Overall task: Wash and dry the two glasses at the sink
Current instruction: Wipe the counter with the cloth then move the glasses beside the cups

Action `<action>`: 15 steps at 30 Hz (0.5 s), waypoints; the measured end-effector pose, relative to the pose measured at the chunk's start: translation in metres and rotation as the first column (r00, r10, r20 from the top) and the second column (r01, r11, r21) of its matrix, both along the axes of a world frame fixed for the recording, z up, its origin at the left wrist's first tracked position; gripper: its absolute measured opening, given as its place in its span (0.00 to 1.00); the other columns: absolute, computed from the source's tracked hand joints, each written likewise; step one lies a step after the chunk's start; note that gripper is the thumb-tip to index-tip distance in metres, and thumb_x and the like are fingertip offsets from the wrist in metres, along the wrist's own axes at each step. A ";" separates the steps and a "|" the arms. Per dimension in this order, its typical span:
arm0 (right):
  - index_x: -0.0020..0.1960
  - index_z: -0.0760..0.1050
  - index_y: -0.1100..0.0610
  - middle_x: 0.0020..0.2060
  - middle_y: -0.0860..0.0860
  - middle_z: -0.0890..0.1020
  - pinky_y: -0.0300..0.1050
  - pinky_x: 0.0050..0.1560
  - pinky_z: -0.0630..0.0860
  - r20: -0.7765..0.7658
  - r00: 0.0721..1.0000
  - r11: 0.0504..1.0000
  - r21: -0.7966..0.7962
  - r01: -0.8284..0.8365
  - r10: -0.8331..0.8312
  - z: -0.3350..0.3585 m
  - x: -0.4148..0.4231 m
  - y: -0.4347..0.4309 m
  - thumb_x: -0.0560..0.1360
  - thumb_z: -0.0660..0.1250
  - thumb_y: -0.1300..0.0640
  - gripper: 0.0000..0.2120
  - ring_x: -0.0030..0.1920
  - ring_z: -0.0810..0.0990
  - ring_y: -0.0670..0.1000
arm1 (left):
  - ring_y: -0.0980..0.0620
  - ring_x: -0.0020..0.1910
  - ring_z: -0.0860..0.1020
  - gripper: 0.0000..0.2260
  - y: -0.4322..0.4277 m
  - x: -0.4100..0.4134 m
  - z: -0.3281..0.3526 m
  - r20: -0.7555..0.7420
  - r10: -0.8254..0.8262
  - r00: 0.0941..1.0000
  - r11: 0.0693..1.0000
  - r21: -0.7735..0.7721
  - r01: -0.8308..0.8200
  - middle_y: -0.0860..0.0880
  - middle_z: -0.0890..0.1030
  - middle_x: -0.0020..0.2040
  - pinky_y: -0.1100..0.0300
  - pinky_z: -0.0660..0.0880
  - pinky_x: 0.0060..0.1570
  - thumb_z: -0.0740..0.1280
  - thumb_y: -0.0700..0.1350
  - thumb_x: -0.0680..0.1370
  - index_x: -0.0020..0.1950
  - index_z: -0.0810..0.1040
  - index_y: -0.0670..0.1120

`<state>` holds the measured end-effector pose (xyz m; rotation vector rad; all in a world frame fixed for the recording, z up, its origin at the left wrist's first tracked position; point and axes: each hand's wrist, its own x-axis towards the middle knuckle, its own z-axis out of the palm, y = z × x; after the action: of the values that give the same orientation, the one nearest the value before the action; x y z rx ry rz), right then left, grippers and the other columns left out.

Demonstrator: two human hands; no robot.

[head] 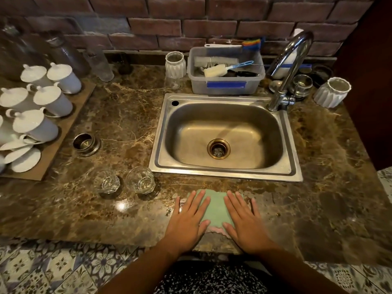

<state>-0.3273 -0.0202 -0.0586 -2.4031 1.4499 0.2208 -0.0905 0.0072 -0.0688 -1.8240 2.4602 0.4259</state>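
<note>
Two glasses [141, 182] on marble counter [118, 124] beside sink [222, 98]; brick wall [191, 28] behind.

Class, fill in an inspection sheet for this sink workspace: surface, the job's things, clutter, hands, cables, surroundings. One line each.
Surface: brown marble counter, glossy, with a steel sink set in it.
Job's things: two glasses stand apart on the counter left of the sink; green cloth lies at the front edge; tap shows no running water.
Clutter: tub of brushes behind the sink; lidded mugs on a board far left; metal cup; two white vases.
Hands: left hand and right hand lie flat, partly on the cloth, fingers straight.
Cables: nothing seen.
Surroundings: brick wall behind, patterned floor below.
</note>
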 end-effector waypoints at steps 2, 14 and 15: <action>0.82 0.46 0.51 0.82 0.48 0.47 0.62 0.76 0.44 -0.014 1.000 1.000 0.009 0.005 -0.005 -0.001 0.002 0.000 0.81 0.49 0.37 0.35 0.81 0.47 0.52 | 0.46 0.81 0.56 0.29 0.000 0.000 -0.004 0.007 -0.004 1.000 1.000 0.002 0.004 0.48 0.55 0.83 0.38 0.47 0.74 0.53 0.60 0.83 0.82 0.57 0.49; 0.81 0.40 0.50 0.81 0.46 0.41 0.63 0.79 0.45 -0.058 0.998 0.998 0.061 0.024 -0.020 0.016 0.013 -0.008 0.80 0.50 0.36 0.36 0.81 0.41 0.50 | 0.46 0.82 0.47 0.31 -0.007 0.003 0.005 -0.033 -0.034 0.999 0.993 0.115 0.038 0.49 0.45 0.83 0.33 0.47 0.75 0.49 0.60 0.83 0.83 0.49 0.48; 0.82 0.42 0.50 0.81 0.46 0.43 0.63 0.79 0.48 -0.071 0.997 0.996 0.086 0.033 -0.027 0.020 0.015 -0.011 0.80 0.53 0.38 0.37 0.81 0.43 0.51 | 0.46 0.82 0.44 0.31 -0.010 0.002 0.013 -0.030 -0.034 0.999 0.987 0.155 0.038 0.50 0.43 0.83 0.32 0.46 0.76 0.50 0.60 0.84 0.83 0.46 0.49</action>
<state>-0.3121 -0.0313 -0.0382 -2.3240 1.4742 0.3558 -0.0881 -0.0026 -0.0558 -1.7217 2.3967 0.6259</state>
